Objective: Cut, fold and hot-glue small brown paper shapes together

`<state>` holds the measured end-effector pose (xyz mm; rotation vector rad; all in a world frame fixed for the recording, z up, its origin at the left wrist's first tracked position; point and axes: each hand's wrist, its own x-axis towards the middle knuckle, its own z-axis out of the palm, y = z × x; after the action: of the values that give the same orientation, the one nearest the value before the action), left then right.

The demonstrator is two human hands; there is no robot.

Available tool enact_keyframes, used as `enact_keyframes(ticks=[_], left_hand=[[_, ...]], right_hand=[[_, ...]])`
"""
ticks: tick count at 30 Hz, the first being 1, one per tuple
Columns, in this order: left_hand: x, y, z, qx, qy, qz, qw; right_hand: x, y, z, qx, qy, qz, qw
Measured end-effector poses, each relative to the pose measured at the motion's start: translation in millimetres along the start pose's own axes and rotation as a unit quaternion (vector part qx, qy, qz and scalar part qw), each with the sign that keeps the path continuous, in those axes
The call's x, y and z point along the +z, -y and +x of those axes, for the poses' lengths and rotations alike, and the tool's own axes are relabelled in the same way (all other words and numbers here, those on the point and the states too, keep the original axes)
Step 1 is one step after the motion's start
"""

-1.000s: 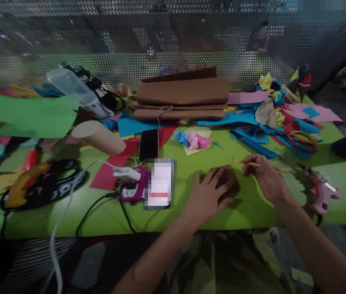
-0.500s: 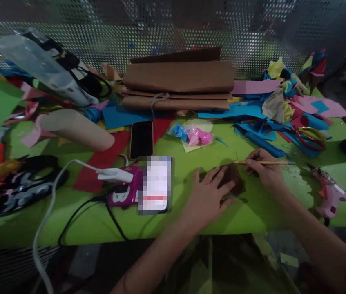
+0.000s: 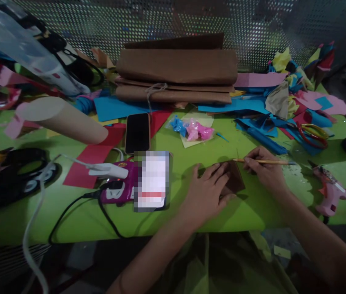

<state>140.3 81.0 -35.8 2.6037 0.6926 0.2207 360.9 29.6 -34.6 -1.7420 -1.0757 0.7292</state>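
Note:
Spread across a small brown piece of paper or card [image 3: 235, 179], my left hand [image 3: 208, 192] lies flat with its fingers apart, covering its left part. My right hand [image 3: 263, 169] pinches a pencil [image 3: 271, 162] between thumb and fingers. The pencil lies almost level, its tip pointing left at the top edge of the brown piece. Whether the tip touches it I cannot tell. A pink glue gun [image 3: 330, 192] rests on the green table to the right of my right hand.
Behind my hands lie small bags of blue and pink pieces [image 3: 193, 128] and rolled brown paper [image 3: 175, 67]. Scissors [image 3: 312, 134] sit among paper scraps. To the left are two phones [image 3: 137, 134], a purple power strip [image 3: 119, 192] with cables, and a cardboard tube [image 3: 65, 120].
The view has shifted slightly, so objects on the left sit further left. My left hand stays on the brown piece, and my right hand still holds the pencil near its top edge.

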Motion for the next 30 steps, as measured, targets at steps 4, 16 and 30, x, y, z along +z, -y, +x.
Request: enact_keyframes(ticks=[4,16,30], left_hand=[[-0.2,0.5,-0.8,0.007,-0.011,-0.001,1.0],[-0.4,0.3,0.3,-0.006,0.003,-0.005,1.0],[0.2,0.9,-0.2,-0.004,0.003,0.009,1.0]], right_hand=[[-0.7,-0.3,-0.1,0.001,-0.001,-0.008,1.0],[-3.6,0.0,-0.2,0.0,0.019,0.003,1.0],[-6.9,2.4,-0.1,-0.042,0.039,-0.054,0.997]])
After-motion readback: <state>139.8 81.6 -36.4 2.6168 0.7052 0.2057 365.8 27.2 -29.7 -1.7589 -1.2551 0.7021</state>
